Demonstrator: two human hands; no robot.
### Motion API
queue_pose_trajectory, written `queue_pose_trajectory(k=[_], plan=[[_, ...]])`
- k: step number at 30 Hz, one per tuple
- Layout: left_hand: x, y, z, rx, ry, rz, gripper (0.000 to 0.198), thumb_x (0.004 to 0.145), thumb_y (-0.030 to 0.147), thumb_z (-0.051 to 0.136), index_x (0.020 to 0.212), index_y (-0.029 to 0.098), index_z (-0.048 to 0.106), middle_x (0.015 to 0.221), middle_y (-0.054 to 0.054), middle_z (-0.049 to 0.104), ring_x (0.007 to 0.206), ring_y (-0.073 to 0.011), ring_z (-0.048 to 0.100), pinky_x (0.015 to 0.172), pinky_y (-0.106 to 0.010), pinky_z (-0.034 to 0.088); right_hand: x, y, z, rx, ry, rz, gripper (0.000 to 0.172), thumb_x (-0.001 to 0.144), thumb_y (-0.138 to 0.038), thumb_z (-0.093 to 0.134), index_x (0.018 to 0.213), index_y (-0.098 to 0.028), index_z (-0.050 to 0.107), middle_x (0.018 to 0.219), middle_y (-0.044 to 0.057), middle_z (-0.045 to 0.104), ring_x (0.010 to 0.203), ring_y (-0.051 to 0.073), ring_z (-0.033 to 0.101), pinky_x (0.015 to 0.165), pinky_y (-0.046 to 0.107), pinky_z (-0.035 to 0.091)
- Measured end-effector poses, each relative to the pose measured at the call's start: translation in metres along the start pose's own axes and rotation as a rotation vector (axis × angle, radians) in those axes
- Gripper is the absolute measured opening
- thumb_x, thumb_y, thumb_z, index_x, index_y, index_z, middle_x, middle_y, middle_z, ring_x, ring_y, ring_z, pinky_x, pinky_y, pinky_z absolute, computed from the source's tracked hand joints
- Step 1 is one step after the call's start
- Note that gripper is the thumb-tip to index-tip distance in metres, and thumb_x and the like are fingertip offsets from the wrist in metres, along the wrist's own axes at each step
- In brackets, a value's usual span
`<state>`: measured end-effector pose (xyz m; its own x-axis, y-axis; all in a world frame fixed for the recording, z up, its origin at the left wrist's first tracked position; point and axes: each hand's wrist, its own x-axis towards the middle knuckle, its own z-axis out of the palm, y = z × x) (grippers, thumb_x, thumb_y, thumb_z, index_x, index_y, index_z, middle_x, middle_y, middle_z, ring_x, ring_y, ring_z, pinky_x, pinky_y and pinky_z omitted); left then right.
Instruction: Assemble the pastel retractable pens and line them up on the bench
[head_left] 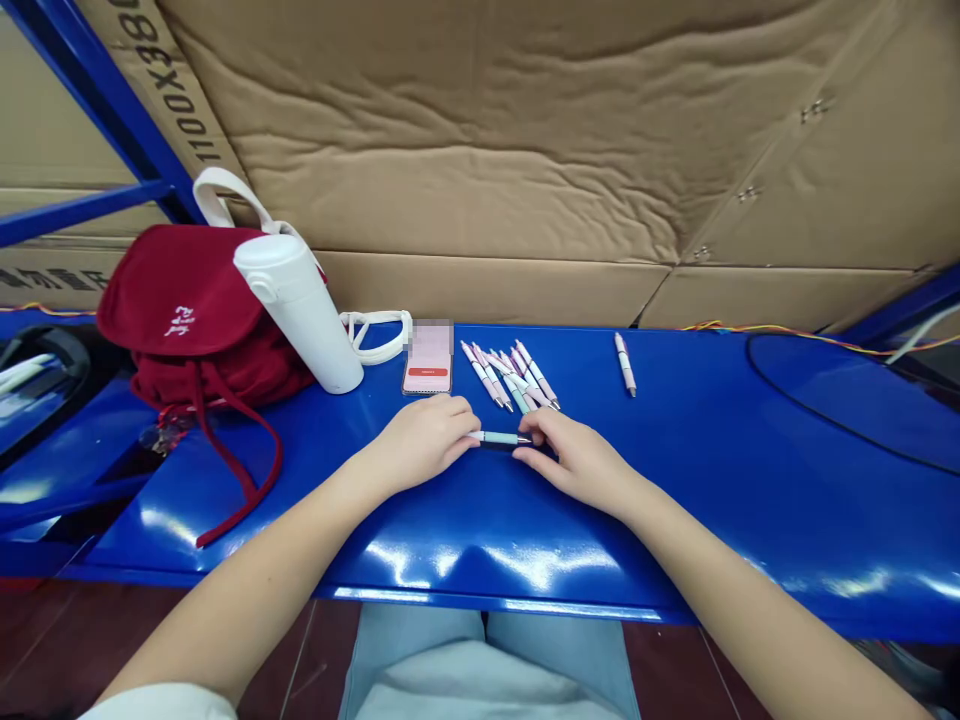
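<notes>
My left hand (424,441) and my right hand (577,462) meet near the front of the blue table, both holding a mint-green and white pen (500,438) that lies crosswise between them. My left fingertips are at its pale end, and my right fingers close around its dark end. Just beyond my hands lies a fanned group of several pink and mint pens (508,376). Farther right, a single pink-and-white pen (625,364) lies apart. A smartphone in a pink case (428,358) sits beyond my left hand, its upper part blurred.
A white insulated bottle (298,315) lies tilted against a dark red drawstring bag (187,300) at the left of the blue table (697,470). A white cable (377,336) lies beside the bottle. Flattened cardboard stands behind the table, with a blue metal rack frame (97,90) at upper left.
</notes>
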<state>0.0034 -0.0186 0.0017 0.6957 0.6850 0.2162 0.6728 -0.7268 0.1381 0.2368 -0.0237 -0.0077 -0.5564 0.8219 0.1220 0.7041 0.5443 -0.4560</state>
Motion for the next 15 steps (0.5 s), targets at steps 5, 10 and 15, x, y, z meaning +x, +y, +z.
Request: queue_pose_trajectory(k=[5,10,15], plan=[[0.0005,-0.0001,-0.0001,0.009,0.008,0.012,0.025,0.093,0.032,0.042,0.094,0.017,0.062,0.089,-0.004,0.059,0.083,-0.0164,0.054,0.075,-0.028,0.043,0.0002,0.0001,0.0018,-0.025,-0.033,-0.021,0.024,0.093,-0.036,0.038,0.086,-0.02,0.056,0.082,0.003,0.06,0.075,0.017,0.056,0.066,0.027,0.041],[0.0011,0.001,-0.0012,0.007,0.003,0.004,0.025,0.094,0.031,0.042,0.094,0.017,0.062,0.088,-0.004,0.061,0.082,-0.0165,0.054,0.074,-0.028,0.043,-0.0004,-0.0013,0.0029,-0.015,0.017,-0.015,0.015,0.088,-0.034,0.048,0.091,-0.02,0.051,0.084,0.003,0.059,0.071,0.015,0.055,0.062,0.026,0.041],[0.0009,0.0017,-0.0006,-0.004,0.005,0.005,0.025,0.094,0.03,0.042,0.094,0.017,0.063,0.085,-0.004,0.062,0.08,-0.0164,0.052,0.073,-0.028,0.042,0.0011,-0.0016,0.0041,-0.053,-0.054,-0.018,0.02,0.093,-0.031,0.037,0.088,-0.021,0.053,0.085,0.004,0.063,0.075,0.017,0.057,0.065,0.027,0.041]])
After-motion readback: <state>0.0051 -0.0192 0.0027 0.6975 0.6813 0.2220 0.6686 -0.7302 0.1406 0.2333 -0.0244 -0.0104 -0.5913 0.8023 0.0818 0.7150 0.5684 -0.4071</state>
